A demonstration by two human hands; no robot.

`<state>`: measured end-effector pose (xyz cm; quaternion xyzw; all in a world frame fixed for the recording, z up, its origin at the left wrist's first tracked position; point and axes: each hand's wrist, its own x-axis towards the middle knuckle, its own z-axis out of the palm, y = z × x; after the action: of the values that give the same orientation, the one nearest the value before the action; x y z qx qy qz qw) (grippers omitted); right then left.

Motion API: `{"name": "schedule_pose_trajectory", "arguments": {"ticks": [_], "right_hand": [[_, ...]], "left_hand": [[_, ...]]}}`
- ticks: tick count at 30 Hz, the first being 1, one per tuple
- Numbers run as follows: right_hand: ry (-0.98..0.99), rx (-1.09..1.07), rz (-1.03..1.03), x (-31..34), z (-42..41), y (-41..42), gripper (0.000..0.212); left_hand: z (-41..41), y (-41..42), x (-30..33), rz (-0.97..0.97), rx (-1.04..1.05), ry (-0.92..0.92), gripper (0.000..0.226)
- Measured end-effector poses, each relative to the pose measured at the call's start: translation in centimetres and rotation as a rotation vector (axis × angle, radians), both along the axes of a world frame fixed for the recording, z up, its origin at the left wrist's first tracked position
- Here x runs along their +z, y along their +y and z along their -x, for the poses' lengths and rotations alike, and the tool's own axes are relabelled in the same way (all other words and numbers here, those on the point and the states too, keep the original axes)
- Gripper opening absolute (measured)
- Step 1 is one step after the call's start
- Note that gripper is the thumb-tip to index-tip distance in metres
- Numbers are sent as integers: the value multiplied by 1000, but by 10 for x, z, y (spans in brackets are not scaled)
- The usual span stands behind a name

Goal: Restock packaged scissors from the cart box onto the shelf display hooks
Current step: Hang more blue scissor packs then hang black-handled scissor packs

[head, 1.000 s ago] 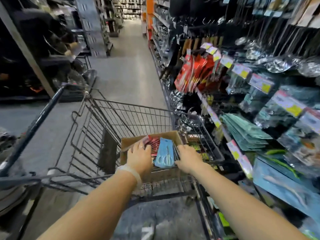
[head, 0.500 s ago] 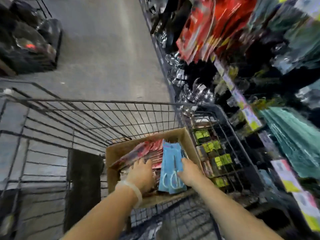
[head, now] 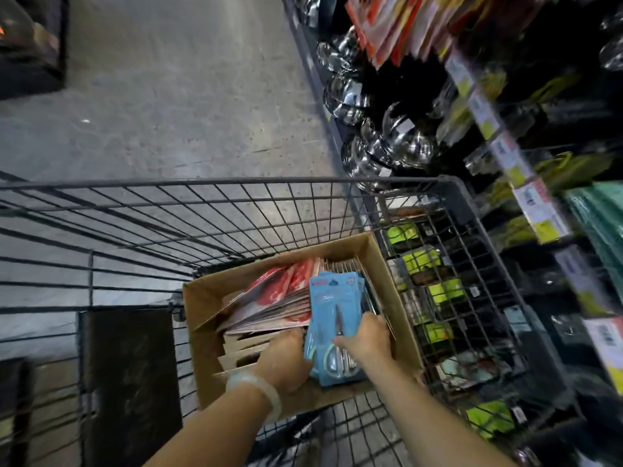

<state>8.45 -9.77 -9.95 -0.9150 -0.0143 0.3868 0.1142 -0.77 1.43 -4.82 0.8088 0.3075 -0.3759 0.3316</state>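
Right hand [head: 365, 342]: my grip clamps the blue packs [head: 332, 318] — scissors inside.
Left hand [head: 286, 360]: against the packs' left edge, grip unclear.
Packs: upright in the box [head: 381, 264] — in the cart [head: 202, 210].

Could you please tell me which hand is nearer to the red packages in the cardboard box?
Left. The left hand sits just below the red packages, its fingers at their lower edge. The right hand is further right, gripping the blue scissors pack.
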Motion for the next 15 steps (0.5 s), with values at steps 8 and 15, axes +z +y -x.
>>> {"name": "schedule_pose_trajectory", "arguments": {"ticks": [8, 15], "right_hand": [[212, -224, -412, 27, -4, -5, 15], [297, -461, -572, 30, 2, 10, 13]], "left_hand": [[-12, 2, 18, 178, 395, -120, 42], [0, 24, 22, 367, 925, -153, 48]]}}
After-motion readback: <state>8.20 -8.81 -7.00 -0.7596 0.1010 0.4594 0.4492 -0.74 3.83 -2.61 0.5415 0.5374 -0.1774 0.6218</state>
